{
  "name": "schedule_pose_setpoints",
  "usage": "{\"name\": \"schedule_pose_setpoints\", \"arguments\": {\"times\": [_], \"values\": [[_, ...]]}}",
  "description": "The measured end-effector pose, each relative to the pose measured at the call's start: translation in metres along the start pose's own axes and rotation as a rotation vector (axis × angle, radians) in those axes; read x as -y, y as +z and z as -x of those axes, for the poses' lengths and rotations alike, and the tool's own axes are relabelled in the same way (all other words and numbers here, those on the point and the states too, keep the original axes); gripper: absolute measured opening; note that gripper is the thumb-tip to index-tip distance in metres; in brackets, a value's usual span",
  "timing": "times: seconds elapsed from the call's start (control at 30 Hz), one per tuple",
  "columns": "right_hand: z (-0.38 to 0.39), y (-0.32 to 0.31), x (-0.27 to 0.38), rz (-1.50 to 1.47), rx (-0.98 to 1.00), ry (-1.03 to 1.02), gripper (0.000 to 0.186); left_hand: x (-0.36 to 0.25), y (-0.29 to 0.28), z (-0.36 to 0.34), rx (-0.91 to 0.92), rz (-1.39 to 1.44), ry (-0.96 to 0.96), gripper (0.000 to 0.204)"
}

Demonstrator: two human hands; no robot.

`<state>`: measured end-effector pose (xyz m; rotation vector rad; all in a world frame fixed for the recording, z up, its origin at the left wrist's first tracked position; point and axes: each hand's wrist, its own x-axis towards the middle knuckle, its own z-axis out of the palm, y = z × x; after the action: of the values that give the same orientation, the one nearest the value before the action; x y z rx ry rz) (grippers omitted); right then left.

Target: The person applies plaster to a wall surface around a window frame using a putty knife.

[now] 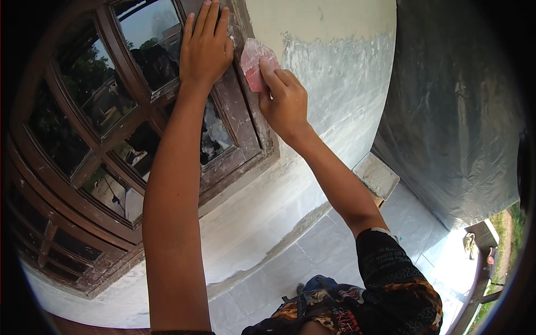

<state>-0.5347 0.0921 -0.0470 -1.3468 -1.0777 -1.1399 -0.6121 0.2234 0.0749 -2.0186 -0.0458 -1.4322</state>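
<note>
My left hand (205, 47) lies with fingers stretched on the upper part of the dark brown wooden window frame (240, 151), whose panes are divided by wooden bars. My right hand (285, 103) grips a pink, white-smudged flat piece (255, 64), perhaps a scraper or pad, against the wall edge just right of the frame. The wall (335, 84) beside it is cream above and patchy white-grey below. The fingertips behind the pink piece are partly hidden.
A dark plastic sheet (446, 139) hangs at the right. A grey-coated tray (376, 173) sits low behind my right forearm, above a grey tiled floor (307, 245). Small objects (470, 245) lie by a ledge at the lower right.
</note>
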Motion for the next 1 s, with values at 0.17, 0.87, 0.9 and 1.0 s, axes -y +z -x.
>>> {"name": "schedule_pose_setpoints", "arguments": {"times": [0.17,0.87,0.9,1.0], "values": [[-0.04,0.009,-0.023,0.11,-0.122,-0.065,0.046,-0.006,0.001,-0.004,-0.003,0.036,-0.002,0.055],[0.094,-0.005,-0.015,-0.139,0.113,-0.008,0.066,-0.004,0.0,0.001,0.024,0.009,-0.012,0.053],[0.092,-0.009,-0.013,-0.164,0.106,-0.032,0.067,-0.003,0.0,0.0,0.025,0.006,-0.012,0.053],[0.03,-0.015,-0.035,-0.111,-0.015,0.001,0.061,-0.007,0.001,-0.002,0.02,0.0,-0.005,0.053]]}}
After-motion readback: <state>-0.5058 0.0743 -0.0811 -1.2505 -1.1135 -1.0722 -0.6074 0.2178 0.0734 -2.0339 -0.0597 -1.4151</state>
